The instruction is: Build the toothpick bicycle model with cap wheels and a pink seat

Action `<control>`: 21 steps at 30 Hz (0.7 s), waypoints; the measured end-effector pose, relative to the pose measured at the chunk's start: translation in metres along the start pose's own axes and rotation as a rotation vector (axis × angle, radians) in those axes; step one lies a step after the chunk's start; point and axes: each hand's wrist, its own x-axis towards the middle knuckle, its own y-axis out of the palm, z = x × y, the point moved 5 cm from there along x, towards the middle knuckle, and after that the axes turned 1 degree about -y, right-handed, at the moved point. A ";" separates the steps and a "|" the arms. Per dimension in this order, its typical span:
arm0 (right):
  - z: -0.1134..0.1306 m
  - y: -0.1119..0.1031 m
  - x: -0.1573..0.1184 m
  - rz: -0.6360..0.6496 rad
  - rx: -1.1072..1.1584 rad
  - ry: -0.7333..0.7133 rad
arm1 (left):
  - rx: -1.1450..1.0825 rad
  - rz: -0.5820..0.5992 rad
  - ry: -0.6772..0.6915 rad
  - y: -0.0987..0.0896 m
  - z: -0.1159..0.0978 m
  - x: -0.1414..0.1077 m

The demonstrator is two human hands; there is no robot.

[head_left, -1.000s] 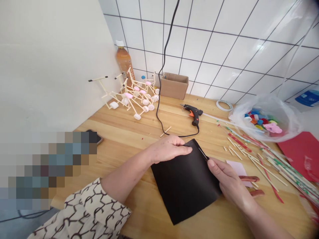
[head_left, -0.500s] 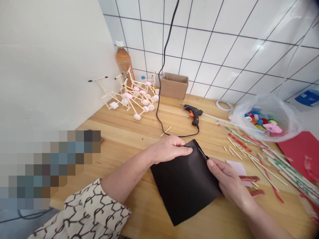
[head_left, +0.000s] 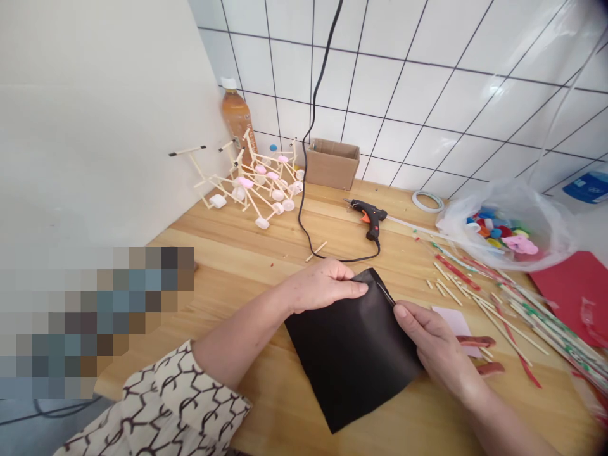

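Observation:
A black sheet of paper (head_left: 349, 367) is held at a slant over the table. My left hand (head_left: 327, 285) pinches its top edge, thumb on the upper face and fingers behind. At the right edge, my right hand (head_left: 432, 335) is closed on what look like scissors (head_left: 386, 293); only a thin metal blade shows along the paper, and their handles are hidden in the hand. Two red tool handles (head_left: 476, 341) stick out behind my right hand, beside a pale pink sheet (head_left: 445, 314).
A black glue gun (head_left: 368, 215) lies ahead, its cord (head_left: 304, 221) looping over the wooden table. Stick models (head_left: 256, 183), a bottle (head_left: 236, 117) and a cardboard box (head_left: 332, 166) stand behind. On the right are tape (head_left: 427, 201), sticks (head_left: 503, 326) and a bag of caps (head_left: 503, 228).
The black sheet has shifted slightly, and less of the dark strip beyond the blade shows at its right edge. Both hands stay almost in place.

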 end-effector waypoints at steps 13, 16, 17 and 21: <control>-0.004 0.001 0.000 0.021 -0.046 -0.015 | 0.019 0.060 0.012 0.005 0.001 0.001; -0.004 0.001 0.001 0.021 -0.045 -0.014 | 0.024 0.068 0.013 0.005 0.002 0.001; -0.004 0.001 0.001 0.026 -0.042 -0.013 | 0.028 0.071 0.013 0.005 0.001 0.001; -0.003 0.002 0.001 0.033 -0.046 -0.017 | 0.036 0.070 0.006 0.006 0.000 0.000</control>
